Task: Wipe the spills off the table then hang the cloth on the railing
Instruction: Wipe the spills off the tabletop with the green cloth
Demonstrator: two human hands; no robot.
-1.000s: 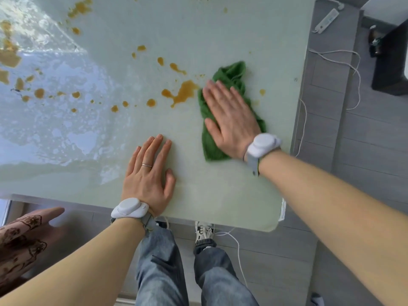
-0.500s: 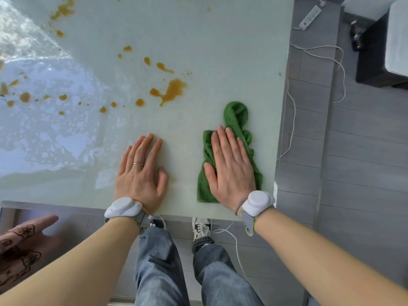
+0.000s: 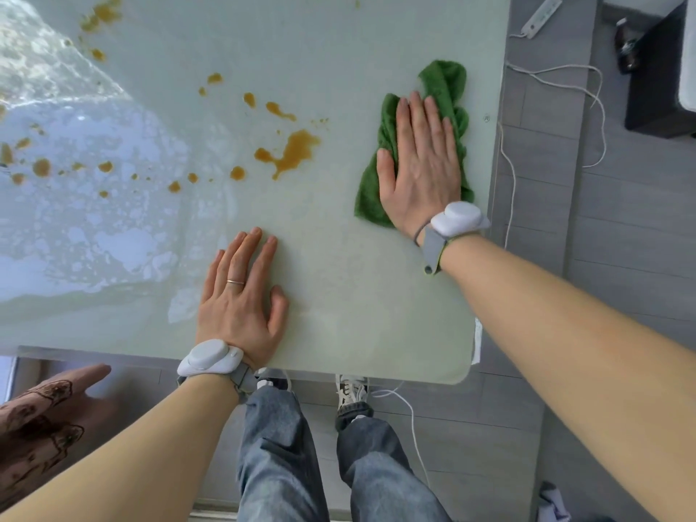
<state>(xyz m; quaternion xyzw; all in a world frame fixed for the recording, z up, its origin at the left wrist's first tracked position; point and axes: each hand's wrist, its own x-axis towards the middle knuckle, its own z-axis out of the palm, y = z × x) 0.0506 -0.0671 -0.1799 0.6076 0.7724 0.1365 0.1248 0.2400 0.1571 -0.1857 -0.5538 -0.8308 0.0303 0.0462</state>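
A crumpled green cloth (image 3: 446,82) lies on the pale glass table (image 3: 339,288) near its right edge. My right hand (image 3: 422,163) presses flat on the cloth, fingers together and stretched out. My left hand (image 3: 241,295) rests flat on the bare table near the front edge, holding nothing. Orange-brown spills (image 3: 293,152) spread over the table to the left of the cloth, one large blotch and several small drops trailing to the far left. No railing is in view.
White cables (image 3: 512,190) hang along the table's right edge over the grey floor. A power strip (image 3: 538,16) and dark furniture (image 3: 655,81) are at the top right. Another person's patterned hand (image 3: 41,405) is at the lower left. My legs stand below the table.
My right hand pulled the cloth toward the front edge, then pushed it away again along the right side of the table. The left hand has stayed flat in place.
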